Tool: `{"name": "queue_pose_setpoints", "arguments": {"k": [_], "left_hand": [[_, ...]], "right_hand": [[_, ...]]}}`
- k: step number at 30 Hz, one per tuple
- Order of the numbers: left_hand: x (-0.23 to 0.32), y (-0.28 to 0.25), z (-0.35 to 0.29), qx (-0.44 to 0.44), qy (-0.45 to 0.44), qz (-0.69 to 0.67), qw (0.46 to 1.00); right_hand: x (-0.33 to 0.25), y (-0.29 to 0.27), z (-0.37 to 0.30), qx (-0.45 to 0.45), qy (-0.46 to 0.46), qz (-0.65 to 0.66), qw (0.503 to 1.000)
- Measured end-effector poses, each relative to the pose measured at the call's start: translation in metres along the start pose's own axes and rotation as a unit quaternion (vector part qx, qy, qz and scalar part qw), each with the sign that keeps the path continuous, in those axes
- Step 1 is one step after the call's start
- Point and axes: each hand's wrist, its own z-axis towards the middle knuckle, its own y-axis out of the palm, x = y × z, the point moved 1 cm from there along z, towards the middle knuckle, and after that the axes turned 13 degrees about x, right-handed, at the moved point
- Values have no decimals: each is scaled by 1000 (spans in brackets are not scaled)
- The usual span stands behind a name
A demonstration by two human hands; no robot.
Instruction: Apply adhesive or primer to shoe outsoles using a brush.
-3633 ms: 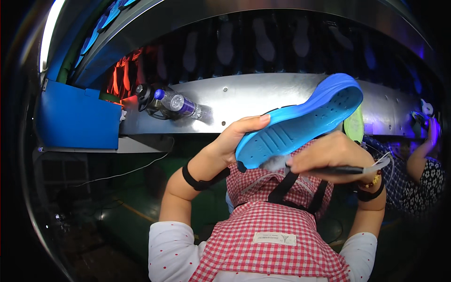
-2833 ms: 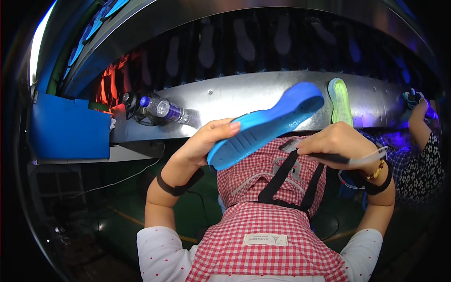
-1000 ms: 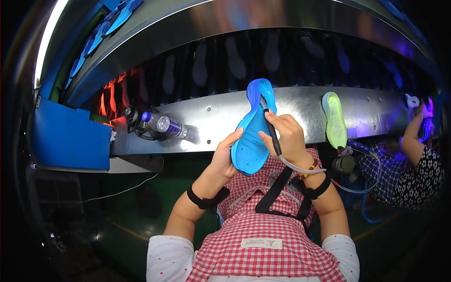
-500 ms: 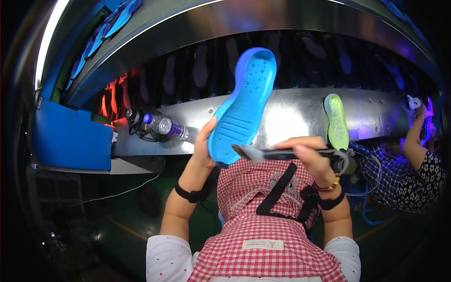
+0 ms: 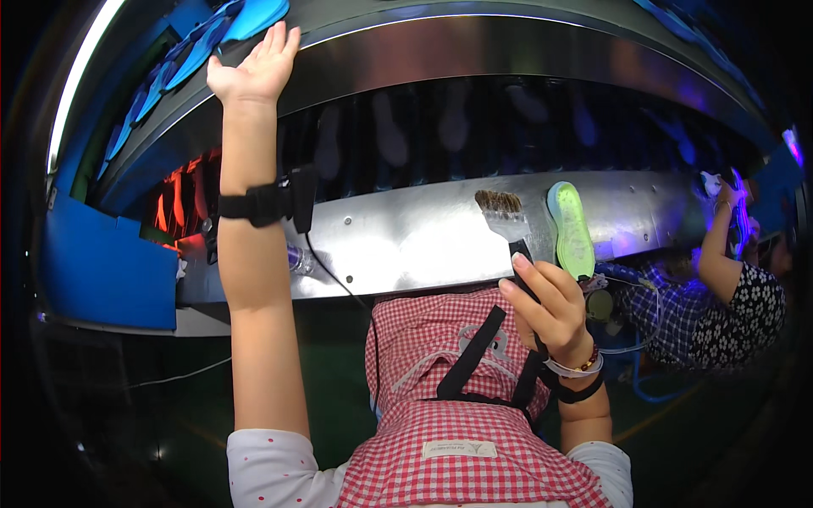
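My left hand [image 5: 254,74] is stretched out to the far left with its fingers spread and its palm showing. Its fingertips are close to a bright blue shoe sole [image 5: 257,19] on the upper ledge; whether they touch it I cannot tell. In my right hand [image 5: 549,305] is a flat brush [image 5: 500,203] with brown bristles, a metal ferrule and a black handle. The bristles point away from me, above the metal ledge. Just right of the brush, a yellow-green shoe sole [image 5: 574,233] lies on that ledge.
More blue soles [image 5: 161,89] line the upper ledge at left. Behind the metal ledge [image 5: 406,245] is a dark slot with several soles, lit red at its left end. A clear bottle [image 5: 303,259] is partly behind my left forearm. At right a co-worker's arm [image 5: 720,237] reaches in.
My left hand has let go of the blue sole and reached up to the far left. The brush in my right hand has swung from pointing left to pointing away from me.
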Motion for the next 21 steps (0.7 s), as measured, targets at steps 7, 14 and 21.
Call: {"name": "queue_pose_setpoints", "arguments": {"k": [7,14,21], "left_hand": [[-17,16,-10,17,137,266,954],[-47,18,-15,-41,312,539,781],[-151,-59,-87,-340,501,691,395]], "right_hand": [[11,-2,0,-37,-14,-5,999],[20,-6,-8,-30,59,36,997],[72,-24,-68,262,565,402,671]]}}
